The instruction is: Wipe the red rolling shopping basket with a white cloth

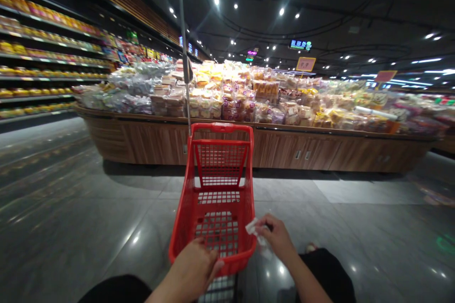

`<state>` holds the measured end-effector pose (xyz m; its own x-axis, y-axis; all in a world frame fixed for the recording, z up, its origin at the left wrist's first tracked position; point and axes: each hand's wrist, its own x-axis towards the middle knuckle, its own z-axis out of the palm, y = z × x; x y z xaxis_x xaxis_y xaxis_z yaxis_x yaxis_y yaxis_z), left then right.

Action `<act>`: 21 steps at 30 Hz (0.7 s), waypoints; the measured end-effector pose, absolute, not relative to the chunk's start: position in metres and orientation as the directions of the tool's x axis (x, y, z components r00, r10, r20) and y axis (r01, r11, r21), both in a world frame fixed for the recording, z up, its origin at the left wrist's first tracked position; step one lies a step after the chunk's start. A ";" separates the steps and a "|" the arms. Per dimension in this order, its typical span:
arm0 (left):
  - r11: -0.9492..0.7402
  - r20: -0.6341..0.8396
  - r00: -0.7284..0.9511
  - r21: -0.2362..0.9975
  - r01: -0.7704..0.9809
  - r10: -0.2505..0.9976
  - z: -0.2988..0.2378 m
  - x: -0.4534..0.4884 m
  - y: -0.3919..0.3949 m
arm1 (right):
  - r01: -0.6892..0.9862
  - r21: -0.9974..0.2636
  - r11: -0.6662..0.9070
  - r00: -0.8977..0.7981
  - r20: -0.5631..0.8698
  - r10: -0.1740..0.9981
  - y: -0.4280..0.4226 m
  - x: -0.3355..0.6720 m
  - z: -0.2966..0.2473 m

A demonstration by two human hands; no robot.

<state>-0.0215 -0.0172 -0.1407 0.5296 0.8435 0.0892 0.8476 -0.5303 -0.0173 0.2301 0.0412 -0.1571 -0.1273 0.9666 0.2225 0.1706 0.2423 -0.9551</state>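
Note:
A red plastic shopping cart (249,189) with a grid floor stands right in front of me, and nothing lies in its basket. Over its near left corner is my left hand (195,262), palm down, with the thumb stretched away from the fingers. Some of its fingertips are hidden, and whether it touches the rim I cannot tell. Just outside the cart's right rim, my right hand (275,233) pinches a crumpled thin white plastic bag (262,241), partly see-through where it hangs down.
A long wood-panelled display counter (156,142) piled with packaged foods (234,94) runs across the way ahead. A metal pole (185,47) rises at the cart's far left corner. Stocked shelves (46,52) line the left side. Grey tiled floor (117,208) surrounds the cart.

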 end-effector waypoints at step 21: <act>-0.557 0.138 0.558 -0.049 0.829 0.818 -0.152 -0.033 -0.009 | 0.318 -0.862 0.394 -0.120 0.376 0.919 0.013 0.206 -0.165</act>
<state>-0.0331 -0.0087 -0.1520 0.5578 0.8184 0.1383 0.8292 -0.5569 -0.0486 0.2062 0.0131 -0.1651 -0.1196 0.9189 0.3760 0.3181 0.3942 -0.8622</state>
